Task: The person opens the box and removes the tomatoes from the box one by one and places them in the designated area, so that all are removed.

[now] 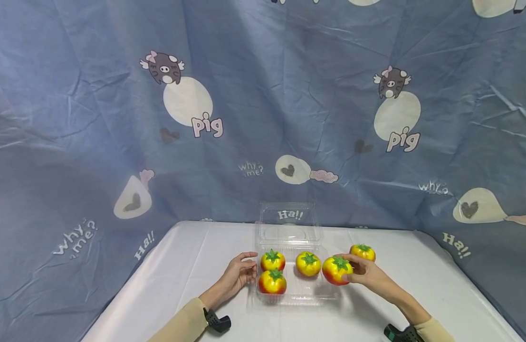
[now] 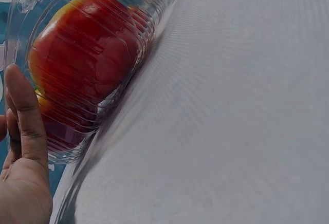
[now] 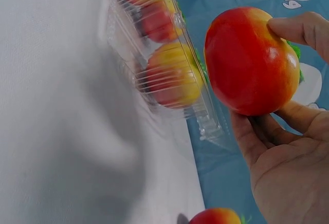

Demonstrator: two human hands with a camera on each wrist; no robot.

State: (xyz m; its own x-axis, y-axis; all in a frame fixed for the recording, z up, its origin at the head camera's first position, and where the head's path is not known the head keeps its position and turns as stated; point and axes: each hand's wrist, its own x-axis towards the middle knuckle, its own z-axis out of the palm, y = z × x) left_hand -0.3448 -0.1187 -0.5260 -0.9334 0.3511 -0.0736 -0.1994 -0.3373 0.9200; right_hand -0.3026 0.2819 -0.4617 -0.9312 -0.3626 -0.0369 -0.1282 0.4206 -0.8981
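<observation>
A clear plastic clamshell box (image 1: 305,300) sits with its lid (image 1: 269,232) raised at the back. Inside, two red-and-yellow tomatoes (image 1: 272,282) lie one behind the other on the left, and another tomato (image 1: 308,264) lies right of them. My left hand (image 1: 234,276) is at the box's left side, its fingers (image 2: 32,131) fairly straight along the wall. My right hand (image 1: 371,278) grips a tomato (image 3: 247,62) between thumb and fingers, over the box's right edge. Green leaves top this tomato; its red underside faces the right wrist camera.
One more tomato (image 1: 363,251) rests on the white tabletop (image 1: 399,256), right of the box and behind my right hand. A blue printed cloth (image 1: 245,95) hangs behind the table and along both sides.
</observation>
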